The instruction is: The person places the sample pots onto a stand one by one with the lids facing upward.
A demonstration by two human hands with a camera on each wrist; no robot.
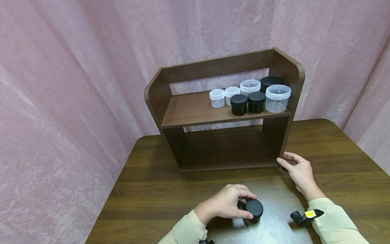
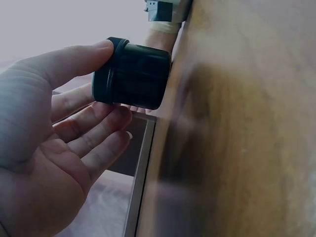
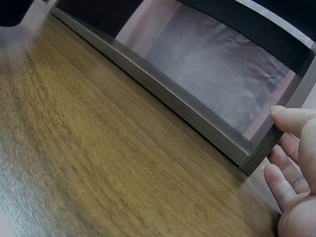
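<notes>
Near the table's front, my left hand [image 1: 226, 201] holds a small black screw-lid jar [image 1: 254, 209] between thumb and fingers. The left wrist view shows the thumb on the lid's rim and the jar's base [image 2: 160, 79] close to the tabletop; whether it touches cannot be told. My right hand [image 1: 300, 171] grips the lower right front corner of a brown two-tier wooden shelf [image 1: 225, 119]. In the right wrist view, the thumb [image 3: 284, 116] lies against the side panel's edge, with the other fingers around its outer side.
On the upper tier, toward the right, stand clear jars [image 1: 217, 99] in two sizes, two small black jars [image 1: 239, 105] and a larger black one [image 1: 271, 82]. The shelf stands on a wooden table [image 1: 146, 196]. Pink curtains [image 1: 76, 84] hang behind.
</notes>
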